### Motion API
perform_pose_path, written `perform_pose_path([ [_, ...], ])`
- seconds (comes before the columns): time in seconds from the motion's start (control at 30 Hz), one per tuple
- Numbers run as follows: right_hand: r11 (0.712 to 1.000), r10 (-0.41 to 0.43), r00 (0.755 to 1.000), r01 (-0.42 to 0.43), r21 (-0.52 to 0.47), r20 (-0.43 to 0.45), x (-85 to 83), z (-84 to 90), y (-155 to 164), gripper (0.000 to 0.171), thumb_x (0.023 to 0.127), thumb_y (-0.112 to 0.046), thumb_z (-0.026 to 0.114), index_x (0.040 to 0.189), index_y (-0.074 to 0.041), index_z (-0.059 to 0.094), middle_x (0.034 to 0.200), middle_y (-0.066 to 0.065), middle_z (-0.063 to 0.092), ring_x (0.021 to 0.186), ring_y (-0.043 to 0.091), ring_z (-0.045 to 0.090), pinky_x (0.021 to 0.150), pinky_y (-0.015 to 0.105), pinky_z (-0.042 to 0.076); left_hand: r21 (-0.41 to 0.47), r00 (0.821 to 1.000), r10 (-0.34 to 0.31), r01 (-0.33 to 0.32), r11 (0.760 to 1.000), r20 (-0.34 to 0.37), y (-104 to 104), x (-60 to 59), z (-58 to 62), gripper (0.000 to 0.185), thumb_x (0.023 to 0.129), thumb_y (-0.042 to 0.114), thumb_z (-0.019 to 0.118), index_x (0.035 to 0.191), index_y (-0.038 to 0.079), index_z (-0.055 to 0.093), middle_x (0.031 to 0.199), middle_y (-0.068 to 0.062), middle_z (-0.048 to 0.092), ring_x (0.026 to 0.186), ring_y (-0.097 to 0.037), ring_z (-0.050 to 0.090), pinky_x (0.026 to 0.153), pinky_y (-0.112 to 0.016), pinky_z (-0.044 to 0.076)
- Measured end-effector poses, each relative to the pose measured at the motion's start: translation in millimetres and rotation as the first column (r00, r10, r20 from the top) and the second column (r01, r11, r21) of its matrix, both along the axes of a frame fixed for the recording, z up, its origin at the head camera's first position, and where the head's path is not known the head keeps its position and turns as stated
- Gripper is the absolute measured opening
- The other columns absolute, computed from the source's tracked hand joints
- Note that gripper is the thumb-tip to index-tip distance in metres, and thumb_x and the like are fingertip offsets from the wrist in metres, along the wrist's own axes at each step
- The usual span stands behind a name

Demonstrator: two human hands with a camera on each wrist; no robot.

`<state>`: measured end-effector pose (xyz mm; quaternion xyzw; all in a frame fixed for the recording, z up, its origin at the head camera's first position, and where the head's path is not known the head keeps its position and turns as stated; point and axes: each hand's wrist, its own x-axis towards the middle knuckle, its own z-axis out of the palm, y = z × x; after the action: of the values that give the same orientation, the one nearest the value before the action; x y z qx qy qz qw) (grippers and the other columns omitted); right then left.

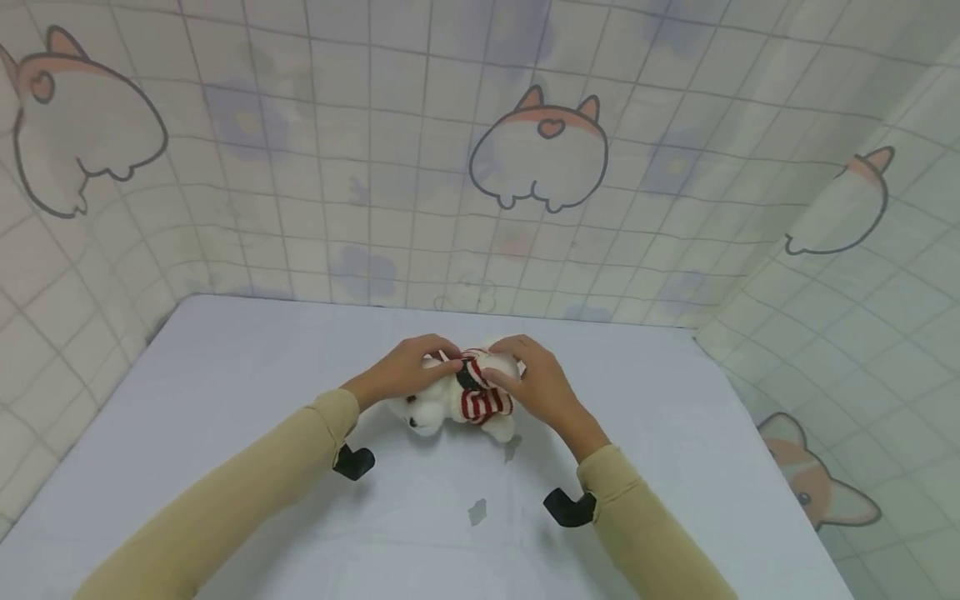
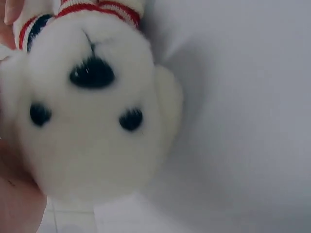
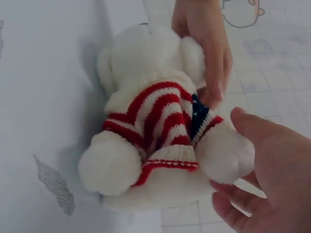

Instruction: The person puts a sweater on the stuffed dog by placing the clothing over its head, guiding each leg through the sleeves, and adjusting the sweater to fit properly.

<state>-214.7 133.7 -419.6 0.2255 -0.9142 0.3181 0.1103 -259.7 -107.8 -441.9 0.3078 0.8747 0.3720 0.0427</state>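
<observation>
Two hands meet over one small white toy bear [image 1: 457,400] that lies on its side near the middle of a pale table [image 1: 225,400], head toward the person and legs toward the far wall. The bear wears a knitted sweater [image 3: 158,116] with red and white stripes and a dark blue patch at the chest.

The left hand [image 1: 408,367] reaches in from the head end. Its fingers curl down over the bear's shoulder and pinch at the sweater's edge by the blue patch, as the right wrist view shows, which looks like a way to hold the body steady while getting a grip on the knit. In the left wrist view the bear's face [image 2: 90,111] fills the frame upside down, with only a bit of palm and a fingertip at the edges.

The right hand [image 1: 536,383] comes from the leg end. Its thumb and fingers cup one stubby paw [image 3: 226,153] beside the sweater's hem, a loose curl around the plush, not a hard squeeze. Holding from both ends keeps the soft body from rolling on the smooth cloth.

Black camera mounts sit under both beige sleeves [image 1: 262,483]. Walls [image 1: 540,158] printed with cartoon corgis stand behind and beside the table.
</observation>
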Motion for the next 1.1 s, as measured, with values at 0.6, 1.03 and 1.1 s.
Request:
perform_pose_path([
  [0.6,0.933,-0.084,0.71,0.302,-0.194,0.699,-30.9,-7.7,6.8,0.067,0.096,-0.06,0.041,0.146,-0.014,0.036,0.142,0.017,0.046,0.12,0.033,0.055,0.087,0.046,0.056,-0.203,0.842,0.272,-0.198,0.959,0.466,-37.1,11.4,0.8,0.083,0.092,0.075,0.023,0.135,0.01,0.049,0.112,-0.018,0.061,0.068,-0.026,0.066,0.056,-0.036,0.056],
  [1.03,0.94,-0.011,0.656,0.265,-0.216,0.755,-35.4,-22.1,9.5,0.085,0.091,-0.072,0.035,0.151,-0.013,0.028,0.141,0.014,0.047,0.122,0.033,0.053,0.092,0.045,0.053,-0.037,0.75,0.204,-0.233,0.972,0.629,-31.1,11.1,-2.7,0.077,0.091,0.073,0.034,0.132,0.01,0.048,0.118,-0.018,0.055,0.064,-0.025,0.069,0.06,-0.038,0.059],
  [1.1,0.935,0.009,0.653,0.263,-0.237,0.757,-34.9,-21.1,10.6,0.083,0.092,-0.07,0.036,0.153,-0.013,0.024,0.145,0.014,0.042,0.125,0.034,0.051,0.096,0.048,0.05,-0.027,0.754,0.197,-0.232,0.972,0.627,-31.5,8.9,-0.6,0.074,0.09,0.072,0.038,0.127,0.01,0.05,0.117,-0.017,0.056,0.073,-0.025,0.068,0.06,-0.038,0.059],
])
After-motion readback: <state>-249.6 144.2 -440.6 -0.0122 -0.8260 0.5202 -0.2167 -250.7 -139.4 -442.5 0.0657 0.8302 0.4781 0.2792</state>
